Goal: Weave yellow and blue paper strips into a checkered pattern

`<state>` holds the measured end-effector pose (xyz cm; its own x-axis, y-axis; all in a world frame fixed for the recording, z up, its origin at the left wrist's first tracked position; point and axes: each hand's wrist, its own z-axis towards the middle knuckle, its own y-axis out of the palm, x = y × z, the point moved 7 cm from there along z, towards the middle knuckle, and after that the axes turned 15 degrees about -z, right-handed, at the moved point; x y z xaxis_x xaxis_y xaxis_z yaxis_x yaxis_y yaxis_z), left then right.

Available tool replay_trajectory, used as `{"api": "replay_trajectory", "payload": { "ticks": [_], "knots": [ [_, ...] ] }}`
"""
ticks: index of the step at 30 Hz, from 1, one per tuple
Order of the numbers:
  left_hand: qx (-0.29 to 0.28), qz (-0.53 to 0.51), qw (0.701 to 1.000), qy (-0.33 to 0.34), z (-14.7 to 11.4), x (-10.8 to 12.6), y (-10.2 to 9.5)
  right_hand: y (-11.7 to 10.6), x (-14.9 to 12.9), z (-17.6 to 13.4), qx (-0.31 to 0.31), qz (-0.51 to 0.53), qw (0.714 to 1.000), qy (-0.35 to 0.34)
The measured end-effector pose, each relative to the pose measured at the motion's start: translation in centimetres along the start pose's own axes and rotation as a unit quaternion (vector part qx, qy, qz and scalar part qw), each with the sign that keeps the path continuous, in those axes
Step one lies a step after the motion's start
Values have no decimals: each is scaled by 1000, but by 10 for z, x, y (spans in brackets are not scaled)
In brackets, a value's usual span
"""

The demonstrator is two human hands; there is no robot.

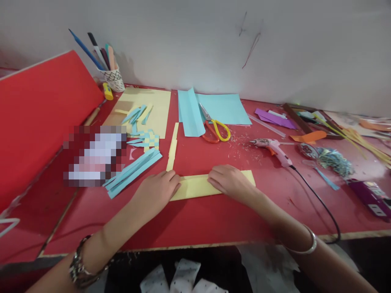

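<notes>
A long folded strip of pale yellow paper (197,188) lies across the red table in front of me. My left hand (161,188) is closed on its left end, the fingers curled at the edge. On its right half my right hand (227,183) presses down, fingers together and bent over the upper edge. Just beyond my left hand lies a narrow yellow paper strip (172,152). Cut blue paper strips (134,173) rest to the left, beside a small woven piece of blue and yellow paper (151,140).
Behind are blue paper sheets (226,109), scissors (216,128) and a yellow sheet (159,103). A pink glue gun (275,149) with a black cord lies right, near a purple stapler-like object (369,197). A pen cup (113,79) and a red board (45,110) stand left.
</notes>
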<state>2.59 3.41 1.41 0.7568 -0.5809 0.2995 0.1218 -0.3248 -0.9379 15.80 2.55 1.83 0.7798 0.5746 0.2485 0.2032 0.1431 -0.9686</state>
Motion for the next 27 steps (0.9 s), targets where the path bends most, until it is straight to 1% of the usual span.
{"api": "replay_trajectory", "payload": {
  "ticks": [8,11,15,21,23,27],
  "knots": [
    [18,-15,999,-25,4,-10,3,7,9,-5,69,63,993,77],
    [37,-12,999,-32,4,-13,1,7,11,-6,79,73,990,94],
    [50,-14,998,-33,3,-14,2,8,11,-5,66,80,990,97],
    [54,-2,997,-55,4,-16,4,11,13,-2,39,77,991,101],
    [69,-3,996,-52,3,-17,4,12,13,-1,26,77,992,101],
    [116,3,993,-26,0,-16,2,15,14,0,4,84,991,106]
  ]
}}
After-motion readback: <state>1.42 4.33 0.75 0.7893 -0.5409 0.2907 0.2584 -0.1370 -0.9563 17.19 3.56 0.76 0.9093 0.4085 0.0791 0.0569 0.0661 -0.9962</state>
